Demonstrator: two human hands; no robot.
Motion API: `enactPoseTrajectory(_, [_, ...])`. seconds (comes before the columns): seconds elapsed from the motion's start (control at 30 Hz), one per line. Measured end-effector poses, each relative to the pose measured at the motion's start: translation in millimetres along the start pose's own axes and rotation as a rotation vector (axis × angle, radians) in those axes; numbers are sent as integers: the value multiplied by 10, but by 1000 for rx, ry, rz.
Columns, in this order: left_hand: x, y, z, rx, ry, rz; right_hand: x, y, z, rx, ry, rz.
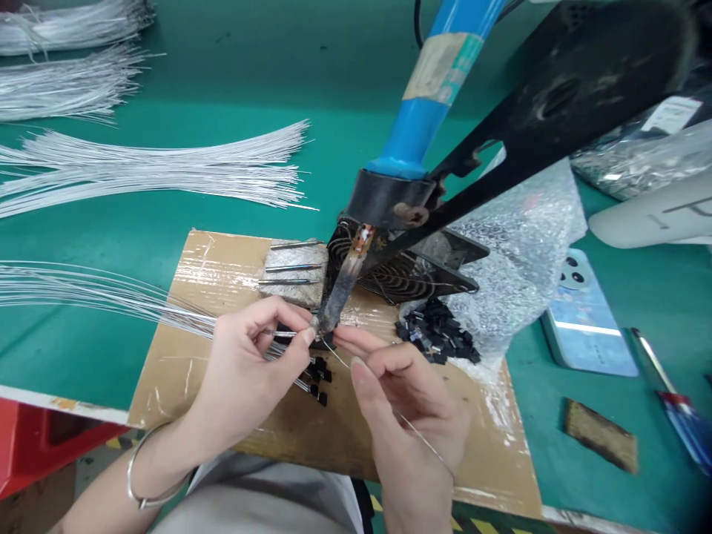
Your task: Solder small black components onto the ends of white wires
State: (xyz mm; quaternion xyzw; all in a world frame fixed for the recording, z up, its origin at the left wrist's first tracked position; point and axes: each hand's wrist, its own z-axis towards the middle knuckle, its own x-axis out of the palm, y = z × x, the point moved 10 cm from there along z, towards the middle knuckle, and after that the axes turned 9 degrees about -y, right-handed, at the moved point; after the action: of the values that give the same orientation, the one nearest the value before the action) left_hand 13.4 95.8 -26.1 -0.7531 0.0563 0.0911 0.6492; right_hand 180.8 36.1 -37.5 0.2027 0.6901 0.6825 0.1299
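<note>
My left hand (250, 363) pinches a thin white wire (281, 333) between thumb and fingertips, close under the tip of a soldering iron (342, 285). What sits on the wire's end is hidden by my fingers and the tip. In my right hand (414, 400), a strand of solder wire (339, 356) runs between thumb and fingers, its upper end reaching the iron's tip. The solder trails down across my right palm. Below my left fingers lie wires ending in small black connectors (317, 393), and a bundle of white wires (189, 320) stretches off to the left.
A black bracket (534, 111) holds the blue-handled iron over a cardboard sheet (183, 386). Behind the tip are a fan (400, 274) and a pad with metal rods (292, 291). Loose black connectors (439, 334), bubble wrap (517, 267) and a phone (589, 311) lie rightward.
</note>
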Motion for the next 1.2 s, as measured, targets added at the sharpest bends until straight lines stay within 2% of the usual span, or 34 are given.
enactPoseTrajectory(1.2, [-7,-41,-13,24,-6,3,-30,-1,-70,-74,-63,-78])
